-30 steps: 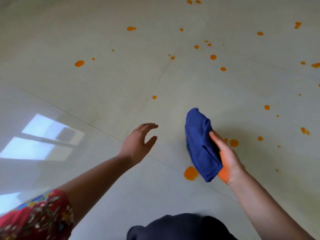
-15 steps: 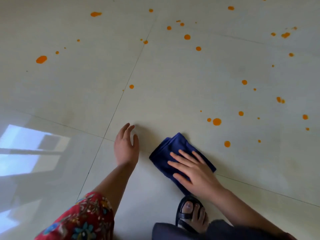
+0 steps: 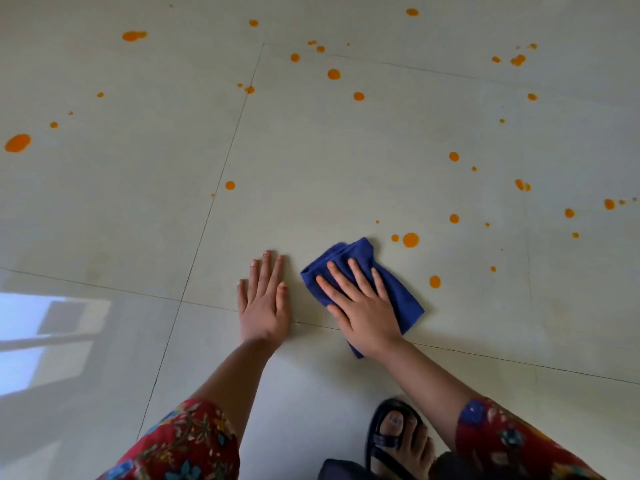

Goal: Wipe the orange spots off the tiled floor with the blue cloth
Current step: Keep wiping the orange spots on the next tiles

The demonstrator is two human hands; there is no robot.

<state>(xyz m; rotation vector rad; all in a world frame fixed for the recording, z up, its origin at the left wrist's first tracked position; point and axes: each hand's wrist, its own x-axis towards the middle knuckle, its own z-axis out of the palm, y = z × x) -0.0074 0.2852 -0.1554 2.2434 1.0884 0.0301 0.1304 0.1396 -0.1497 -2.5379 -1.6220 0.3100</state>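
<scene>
- The right hand (image 3: 363, 308) covers the middle of the blue cloth (image 3: 398, 292).
- The sandalled foot (image 3: 398, 441) is cut off by the bottom edge.
- Both flowered sleeves (image 3: 180, 445) run off the bottom edge.
- The window reflection (image 3: 41, 337) is cut at the left edge.

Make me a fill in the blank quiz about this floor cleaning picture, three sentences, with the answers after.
1. The right hand presses flat on a folded cloth whose colour is ____.
2. The left hand lies flat on the bare floor, holding ____.
3. The spots scattered over the tiles are coloured ____.

Missing words: blue; nothing; orange
</scene>
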